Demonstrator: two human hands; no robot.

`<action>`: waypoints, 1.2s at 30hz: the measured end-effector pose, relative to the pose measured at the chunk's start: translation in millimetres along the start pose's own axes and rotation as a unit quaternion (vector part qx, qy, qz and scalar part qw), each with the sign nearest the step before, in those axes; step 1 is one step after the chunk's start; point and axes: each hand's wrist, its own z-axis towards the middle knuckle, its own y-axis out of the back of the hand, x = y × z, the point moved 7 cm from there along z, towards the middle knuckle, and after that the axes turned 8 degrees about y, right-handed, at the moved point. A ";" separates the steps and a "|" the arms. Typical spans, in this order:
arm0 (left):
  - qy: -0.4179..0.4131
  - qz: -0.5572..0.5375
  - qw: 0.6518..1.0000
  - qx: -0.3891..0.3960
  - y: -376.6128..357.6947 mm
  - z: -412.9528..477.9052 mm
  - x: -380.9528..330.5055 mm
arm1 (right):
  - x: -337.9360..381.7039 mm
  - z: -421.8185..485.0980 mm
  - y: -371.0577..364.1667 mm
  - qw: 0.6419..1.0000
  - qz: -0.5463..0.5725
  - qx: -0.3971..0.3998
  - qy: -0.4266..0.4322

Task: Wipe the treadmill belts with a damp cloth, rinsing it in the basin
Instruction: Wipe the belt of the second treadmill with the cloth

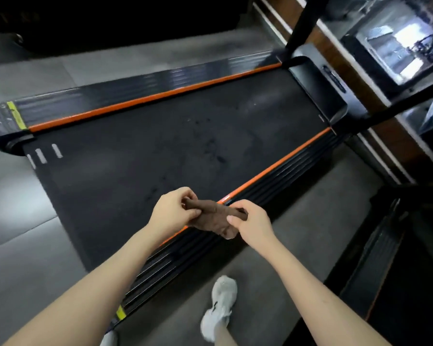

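Observation:
A brown cloth (210, 216) hangs stretched between both hands above the near side rail of the treadmill. My left hand (171, 212) pinches its left end and my right hand (251, 224) pinches its right end. A bunched part of the cloth droops below them. The black treadmill belt (165, 151) runs diagonally across the view, with dark damp spots near its middle. The basin is not in view.
Orange-edged side rails (273, 168) flank the belt. The treadmill's motor cover and upright posts (320, 91) stand at the upper right. A second treadmill (375, 260) lies at the lower right. My white shoes (220, 305) stand on the grey floor between them.

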 end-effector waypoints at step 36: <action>0.147 0.278 0.920 -0.235 -365.2 596.6 -93.6 | -402.3 615.7 137.2 0.902 -0.308 0.052 0.299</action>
